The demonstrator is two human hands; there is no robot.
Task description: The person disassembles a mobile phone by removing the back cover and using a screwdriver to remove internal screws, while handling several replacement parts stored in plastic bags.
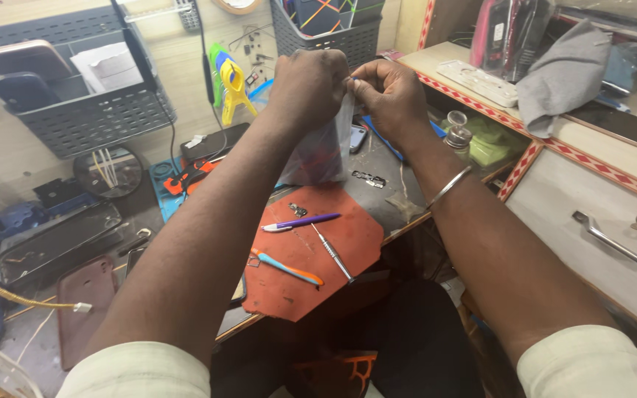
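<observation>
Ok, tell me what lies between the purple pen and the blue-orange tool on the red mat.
In the head view, between the purple pen and the blue-orange tool there is only bare red mat; a metal screwdriver lies to their right.

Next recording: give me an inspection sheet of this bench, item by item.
Surface: dark workbench with a red mat on it.
Job's things: small clear plastic bag held up above the bench.
Clutter: purple pen, screwdriver, blue-orange tool, small metal parts.
Grippers: left hand and right hand both pinch the bag's top edge.
Cables: yellow braided cable at left.
Surroundings: grey baskets, yellow clamp, grey cloth, drawer handle.
</observation>
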